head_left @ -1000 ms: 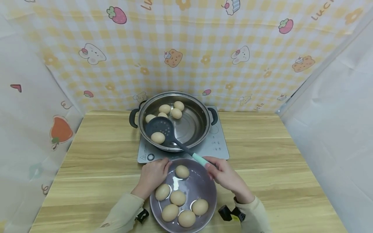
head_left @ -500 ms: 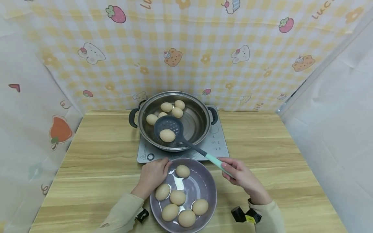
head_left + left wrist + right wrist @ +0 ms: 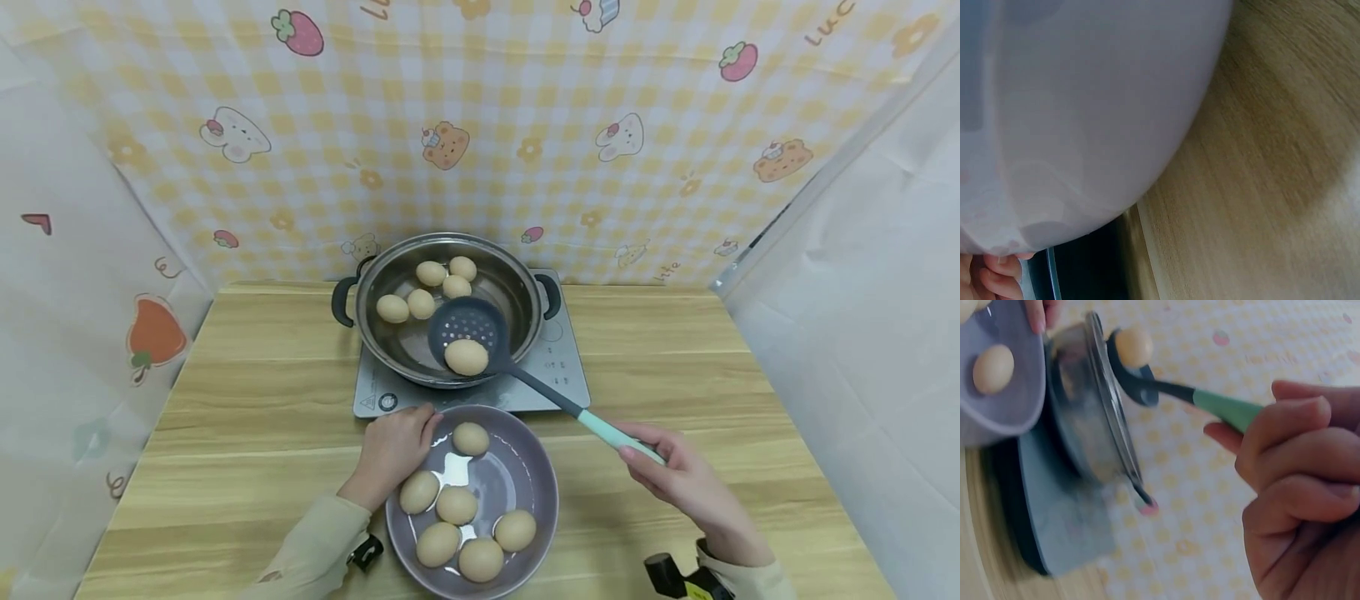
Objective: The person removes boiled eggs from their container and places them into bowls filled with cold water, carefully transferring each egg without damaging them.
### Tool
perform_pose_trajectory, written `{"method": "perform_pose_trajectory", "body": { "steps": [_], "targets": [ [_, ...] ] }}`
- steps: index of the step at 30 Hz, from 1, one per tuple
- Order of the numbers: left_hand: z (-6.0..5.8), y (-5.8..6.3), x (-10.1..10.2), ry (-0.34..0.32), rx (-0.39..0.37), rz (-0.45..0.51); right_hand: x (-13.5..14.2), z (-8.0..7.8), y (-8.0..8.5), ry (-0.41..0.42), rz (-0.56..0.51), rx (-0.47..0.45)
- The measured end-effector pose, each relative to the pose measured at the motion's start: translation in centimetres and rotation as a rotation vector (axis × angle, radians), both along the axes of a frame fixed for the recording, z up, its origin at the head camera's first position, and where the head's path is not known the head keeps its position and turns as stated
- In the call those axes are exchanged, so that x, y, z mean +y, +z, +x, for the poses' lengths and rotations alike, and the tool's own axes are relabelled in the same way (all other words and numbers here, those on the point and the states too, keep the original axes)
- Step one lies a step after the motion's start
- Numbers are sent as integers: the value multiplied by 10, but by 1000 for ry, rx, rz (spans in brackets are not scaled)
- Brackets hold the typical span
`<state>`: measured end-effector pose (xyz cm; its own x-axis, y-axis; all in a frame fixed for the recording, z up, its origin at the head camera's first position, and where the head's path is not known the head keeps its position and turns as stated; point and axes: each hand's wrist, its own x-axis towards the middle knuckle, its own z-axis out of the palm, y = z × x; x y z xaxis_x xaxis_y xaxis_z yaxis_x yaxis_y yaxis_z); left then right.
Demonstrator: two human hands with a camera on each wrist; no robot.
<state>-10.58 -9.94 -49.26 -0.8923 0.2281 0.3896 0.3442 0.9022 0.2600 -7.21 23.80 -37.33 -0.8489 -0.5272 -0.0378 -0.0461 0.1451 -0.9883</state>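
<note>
Though loaded, skimmer above pot rim.

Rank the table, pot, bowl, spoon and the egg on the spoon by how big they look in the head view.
Largest to smallest:
1. Table
2. Pot and bowl, too close to rank; the bowl looks nearer
3. Spoon
4. Egg on the spoon

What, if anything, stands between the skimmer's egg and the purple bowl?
The pot's near rim and a strip of cooktop lie between egg and bowl. In the right wrist view the egg appears above the rim, so neither seems to block it.
</note>
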Motion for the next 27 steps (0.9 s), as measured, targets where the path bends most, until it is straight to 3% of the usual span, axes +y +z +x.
{"method": "perform_pose_trajectory", "body": {
  "steps": [6,12,16,27],
  "targets": [
    [0,0,1,0,18,3,33,14,0,88,-77,20],
    [0,0,1,9,3,4,57,31,5,52,51,-70],
    [0,1,1,9,8,1,66,36,2,112,43,-7],
    [1,3,1,10,-4,0,72,43,-3,160,164,158]
  ]
}}
